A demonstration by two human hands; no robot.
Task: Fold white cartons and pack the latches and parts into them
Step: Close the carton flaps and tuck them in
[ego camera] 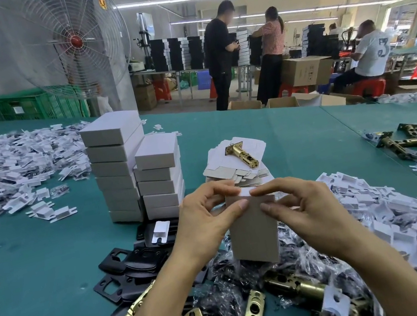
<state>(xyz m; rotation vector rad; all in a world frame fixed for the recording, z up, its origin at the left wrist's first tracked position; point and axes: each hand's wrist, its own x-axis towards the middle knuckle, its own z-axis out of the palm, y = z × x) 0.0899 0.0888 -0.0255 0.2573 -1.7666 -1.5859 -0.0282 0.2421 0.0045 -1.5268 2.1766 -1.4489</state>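
Note:
An upright white carton (253, 230) stands in front of me above a heap of bagged parts. My left hand (207, 222) grips its upper left side, thumb on the front face. My right hand (299, 203) pinches the top flap with fingertips at the carton's upper edge. Brass latches (253, 314) lie near my forearms, and another brass latch (242, 156) rests on a stack of flat carton blanks (238, 173) just behind. Black strike plates (126, 267) lie to the left.
Two stacks of closed white cartons (136, 167) stand left of centre on the green table (40, 271). White inserts are piled at left (8, 165) and right (395, 211). More latches (405, 141) lie far right. People work beyond the table; a large fan (64, 44) stands at back left.

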